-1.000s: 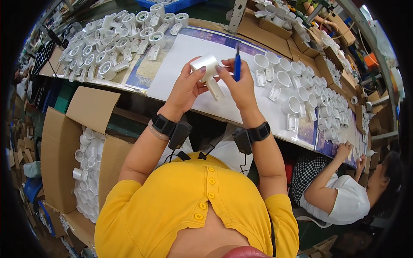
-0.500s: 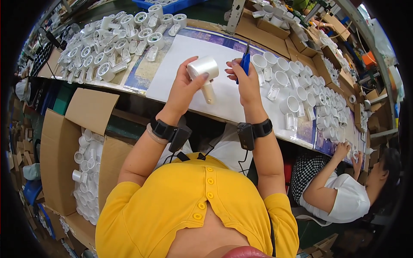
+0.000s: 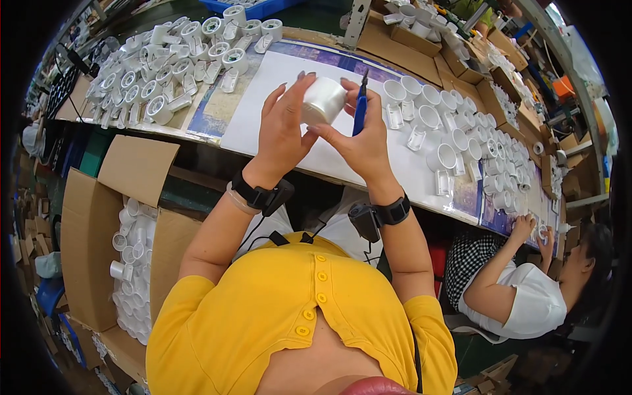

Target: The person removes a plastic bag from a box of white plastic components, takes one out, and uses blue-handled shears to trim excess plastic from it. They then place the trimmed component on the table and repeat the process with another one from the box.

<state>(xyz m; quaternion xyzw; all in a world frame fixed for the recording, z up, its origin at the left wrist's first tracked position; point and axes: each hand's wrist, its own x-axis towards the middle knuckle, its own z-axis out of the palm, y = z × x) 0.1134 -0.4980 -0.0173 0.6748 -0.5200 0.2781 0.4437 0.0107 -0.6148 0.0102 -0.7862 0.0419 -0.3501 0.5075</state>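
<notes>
Between my two hands, above the white sheet (image 3: 257,105) on the bench, is a glossy white cylindrical housing (image 3: 324,100). My left hand (image 3: 282,125) grips its left side with the fingers curled round it. My right hand (image 3: 368,146) holds its right side, the thumb at its lower edge. Tucked in that same hand are blue-handled pliers (image 3: 360,113) with their thin dark tips pointing up and away. The housing's side arm, if still below, is hidden now.
White housings with wired parts (image 3: 158,72) crowd the bench's left. Open white cups (image 3: 442,157) stand in rows on the right. A cardboard box (image 3: 92,250) of white cups sits at lower left. A co-worker (image 3: 513,289) works at the right end.
The right hand has moved left, with the pliers, onto the housing, which is turned so its side arm no longer shows. The left hand has shifted its grip along the side.
</notes>
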